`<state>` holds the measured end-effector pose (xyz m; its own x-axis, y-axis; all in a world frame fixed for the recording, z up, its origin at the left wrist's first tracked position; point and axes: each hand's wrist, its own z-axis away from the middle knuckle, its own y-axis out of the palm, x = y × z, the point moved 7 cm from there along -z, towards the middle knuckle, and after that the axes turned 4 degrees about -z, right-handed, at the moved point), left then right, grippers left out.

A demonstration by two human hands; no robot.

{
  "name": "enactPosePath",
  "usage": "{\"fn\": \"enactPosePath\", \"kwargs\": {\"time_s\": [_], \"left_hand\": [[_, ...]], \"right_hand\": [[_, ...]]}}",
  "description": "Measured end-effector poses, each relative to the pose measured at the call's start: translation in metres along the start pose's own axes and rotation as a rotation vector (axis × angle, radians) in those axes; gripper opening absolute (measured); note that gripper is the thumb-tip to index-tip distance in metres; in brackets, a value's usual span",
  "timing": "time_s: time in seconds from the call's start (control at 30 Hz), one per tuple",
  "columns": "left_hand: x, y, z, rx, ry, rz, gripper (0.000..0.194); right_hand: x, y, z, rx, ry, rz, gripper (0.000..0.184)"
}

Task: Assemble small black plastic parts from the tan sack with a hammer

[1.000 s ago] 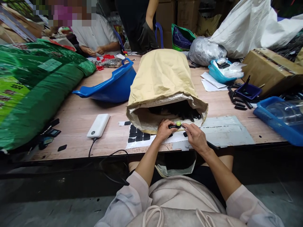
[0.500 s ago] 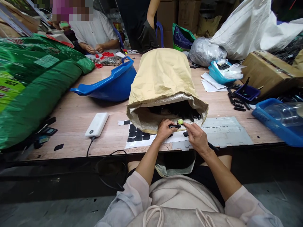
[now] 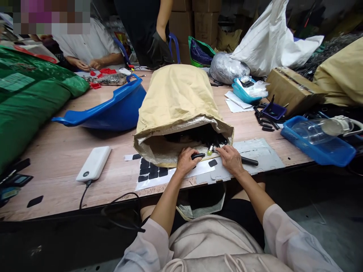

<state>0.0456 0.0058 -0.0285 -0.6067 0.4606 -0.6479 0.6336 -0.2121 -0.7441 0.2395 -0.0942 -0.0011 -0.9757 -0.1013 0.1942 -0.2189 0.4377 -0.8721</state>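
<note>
My right hand [image 3: 231, 160] is closed around a small mallet [image 3: 249, 161]. Its black grip sticks out behind the hand, and its metal and yellow-green head points at the sack's mouth. In my left hand [image 3: 186, 161] is a short black plastic piece [image 3: 197, 155], pinched between thumb and fingers just left of the mallet head. Right behind both hands, a tan sack [image 3: 181, 94] lies on its side with its mouth towards me and dark pieces inside. A white sheet of black stickers [image 3: 153, 172] lies partly beneath the left wrist, and one loose black sticker [image 3: 212, 163] sits between the hands.
A grey board [image 3: 266, 155] lies along the table's front edge. To the left are a white power bank [image 3: 94, 163] with a cable, a blue basin [image 3: 113, 109] and a green sack [image 3: 34, 87]. A blue tray [image 3: 334, 153] with a bottle stands right. Co-workers are across the table.
The view has shifted right. The mallet head has turned and moved away from the black piece in my left hand, towards the sack's mouth. Both hands keep their hold.
</note>
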Motion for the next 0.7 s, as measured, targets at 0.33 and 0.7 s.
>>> {"fn": "enactPosePath", "kwargs": {"time_s": [0.33,0.7], "left_hand": [[-0.060,0.043,0.142,0.346,0.448,0.194,0.035],[0.036,0.122,0.162,0.715,-0.280,-0.051,0.046]], "right_hand": [[0.001,0.008,0.005,0.014,0.008,0.029,0.028],[0.002,0.006,0.005,0.005,0.014,0.029,0.027]]}}
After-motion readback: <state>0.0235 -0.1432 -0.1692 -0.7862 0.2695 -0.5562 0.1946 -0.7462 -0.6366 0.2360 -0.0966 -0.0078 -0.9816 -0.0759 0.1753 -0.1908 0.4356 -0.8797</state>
